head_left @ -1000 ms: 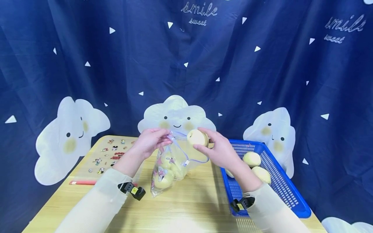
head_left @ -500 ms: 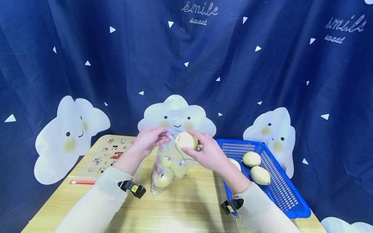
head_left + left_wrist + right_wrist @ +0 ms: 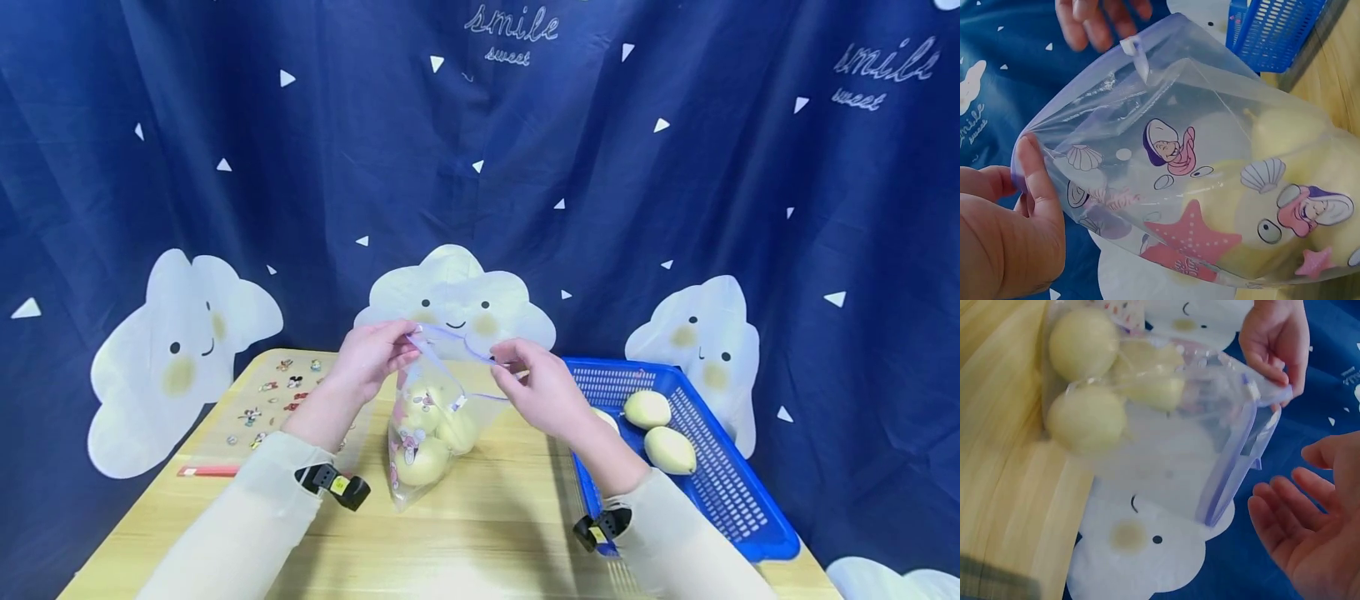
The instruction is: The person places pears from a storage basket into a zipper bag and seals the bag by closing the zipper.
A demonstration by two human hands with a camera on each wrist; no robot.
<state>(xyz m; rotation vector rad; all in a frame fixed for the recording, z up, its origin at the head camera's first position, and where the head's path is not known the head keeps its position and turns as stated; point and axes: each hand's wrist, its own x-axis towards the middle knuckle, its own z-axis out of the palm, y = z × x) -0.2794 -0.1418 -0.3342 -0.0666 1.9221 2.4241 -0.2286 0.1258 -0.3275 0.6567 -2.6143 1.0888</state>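
Left hand (image 3: 371,358): firm pinch on one corner of the lilac rim (image 3: 1234,465) of a clear printed bag (image 3: 1172,469). Right hand (image 3: 1313,525): fingers relaxed and loosely bent, just beside the free side of the rim, with a narrow gap between fingertips and plastic. Along the mouth: edges parted into a loop, white slider (image 3: 1130,45) on the near edge. Low inside the bag: three pale yellow pears (image 3: 1088,419), with slack plastic from there up to the rim. Beneath: wood table (image 3: 487,508), with room for movement between bag and blue basket (image 3: 723,454) at right. In the basket: two more pears (image 3: 670,451) in full view, another partly hidden by the right forearm. At left: flat printed pouch (image 3: 277,396), red strip (image 3: 210,471) along its near edge. Beyond the far table edge: blue curtain (image 3: 480,117)
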